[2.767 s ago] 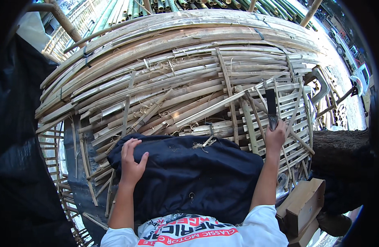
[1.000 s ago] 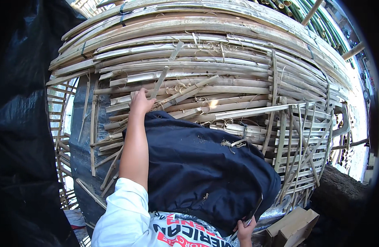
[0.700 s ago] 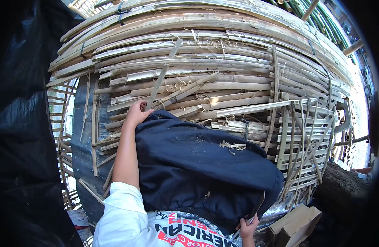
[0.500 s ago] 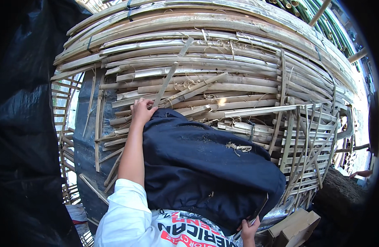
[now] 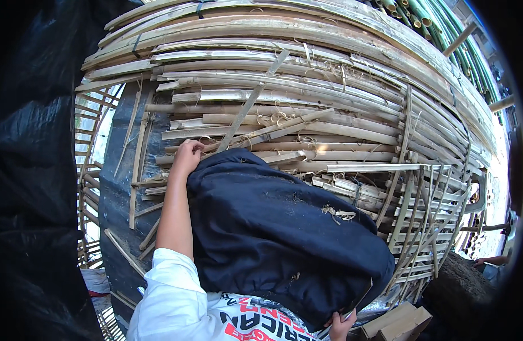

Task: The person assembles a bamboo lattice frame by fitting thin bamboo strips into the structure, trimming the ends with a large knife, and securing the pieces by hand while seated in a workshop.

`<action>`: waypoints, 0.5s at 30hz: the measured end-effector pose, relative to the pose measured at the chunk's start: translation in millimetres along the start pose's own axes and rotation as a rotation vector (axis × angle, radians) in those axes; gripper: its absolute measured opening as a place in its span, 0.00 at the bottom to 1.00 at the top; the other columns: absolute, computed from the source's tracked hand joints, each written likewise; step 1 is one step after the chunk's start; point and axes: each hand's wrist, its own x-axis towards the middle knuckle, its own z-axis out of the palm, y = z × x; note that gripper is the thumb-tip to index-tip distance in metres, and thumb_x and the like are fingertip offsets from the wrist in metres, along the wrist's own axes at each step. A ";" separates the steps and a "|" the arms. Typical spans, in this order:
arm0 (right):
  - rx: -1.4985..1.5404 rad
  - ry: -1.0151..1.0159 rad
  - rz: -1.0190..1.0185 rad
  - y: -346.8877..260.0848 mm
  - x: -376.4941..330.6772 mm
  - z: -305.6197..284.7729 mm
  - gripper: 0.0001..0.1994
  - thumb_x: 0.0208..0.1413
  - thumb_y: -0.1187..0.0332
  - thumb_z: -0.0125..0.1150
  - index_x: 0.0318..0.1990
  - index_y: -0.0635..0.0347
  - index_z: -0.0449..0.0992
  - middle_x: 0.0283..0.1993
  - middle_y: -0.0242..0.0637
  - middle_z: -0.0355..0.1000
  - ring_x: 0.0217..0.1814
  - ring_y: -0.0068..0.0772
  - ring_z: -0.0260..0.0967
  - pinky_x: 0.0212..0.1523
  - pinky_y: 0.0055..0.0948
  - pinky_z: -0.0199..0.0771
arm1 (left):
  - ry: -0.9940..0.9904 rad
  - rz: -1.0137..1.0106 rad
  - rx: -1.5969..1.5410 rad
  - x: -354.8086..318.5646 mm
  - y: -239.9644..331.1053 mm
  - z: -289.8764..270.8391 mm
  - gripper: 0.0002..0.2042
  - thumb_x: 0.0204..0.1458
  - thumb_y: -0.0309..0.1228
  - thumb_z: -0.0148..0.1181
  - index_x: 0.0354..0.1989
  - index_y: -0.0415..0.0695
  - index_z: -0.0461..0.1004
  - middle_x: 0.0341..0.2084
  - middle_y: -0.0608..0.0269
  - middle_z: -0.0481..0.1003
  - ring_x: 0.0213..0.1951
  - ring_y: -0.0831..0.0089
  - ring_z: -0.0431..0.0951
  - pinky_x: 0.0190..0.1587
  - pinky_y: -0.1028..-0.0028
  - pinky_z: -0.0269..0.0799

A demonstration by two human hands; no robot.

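My left hand point(image 5: 187, 156) is at the upper left corner of a dark cloth point(image 5: 284, 233) draped over my lap. Its fingers are curled together by the ends of the bamboo strips; what they pinch, if anything, is too small to make out. Just right of those fingers, a pale flat bamboo slat point(image 5: 242, 116) slants up across the pile. Low at the right, my right hand point(image 5: 342, 328) is closed around a thin, dark-edged knife point(image 5: 364, 294), its blade pointing up along the cloth. Curled bamboo shavings point(image 5: 338, 213) lie on the cloth.
Split bamboo strips point(image 5: 307, 74) are stacked across the far side. A lattice of strips point(image 5: 423, 221) stands at right, above an open cardboard box point(image 5: 398, 321). Black plastic sheeting point(image 5: 34, 170) hangs at left. Another person's arm point(image 5: 492, 261) shows at the right edge.
My left hand has moved slightly left, away from the slanting slat. The view has shifted a little, and my right hand still grips the knife. More of the other person's arm shows.
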 end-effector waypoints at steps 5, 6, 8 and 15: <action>0.012 -0.031 0.048 27.3 -0.3 -20.0 0.29 0.55 0.79 0.51 0.64 0.57 0.50 0.33 0.39 0.63 0.17 0.26 0.65 0.16 0.28 0.74 | -0.019 0.096 0.192 -2.4 2.5 -7.9 0.13 0.41 0.28 0.69 0.38 0.49 0.79 0.38 0.61 0.77 0.47 0.61 0.76 0.51 0.62 0.69; 0.012 -0.035 0.044 25.8 1.1 -18.6 0.29 0.55 0.79 0.51 0.64 0.57 0.50 0.33 0.39 0.63 0.17 0.26 0.65 0.16 0.28 0.74 | -0.014 0.093 0.193 -0.2 -1.4 -8.3 0.13 0.41 0.28 0.69 0.38 0.49 0.79 0.38 0.61 0.77 0.47 0.61 0.76 0.51 0.62 0.69; -0.041 -0.050 0.019 22.5 3.7 -15.3 0.30 0.54 0.79 0.51 0.64 0.57 0.50 0.31 0.39 0.64 0.17 0.26 0.65 0.16 0.28 0.74 | -0.015 0.085 0.094 2.4 -9.4 -9.9 0.11 0.41 0.29 0.70 0.35 0.49 0.79 0.34 0.63 0.77 0.45 0.62 0.76 0.46 0.62 0.69; -0.016 0.013 -0.020 -15.9 -2.7 11.9 0.24 0.51 0.82 0.51 0.58 0.66 0.60 0.30 0.36 0.67 0.15 0.24 0.66 0.15 0.22 0.70 | -0.060 0.224 0.369 1.2 -6.1 -15.7 0.10 0.42 0.30 0.69 0.31 0.46 0.74 0.30 0.64 0.76 0.41 0.61 0.75 0.47 0.62 0.65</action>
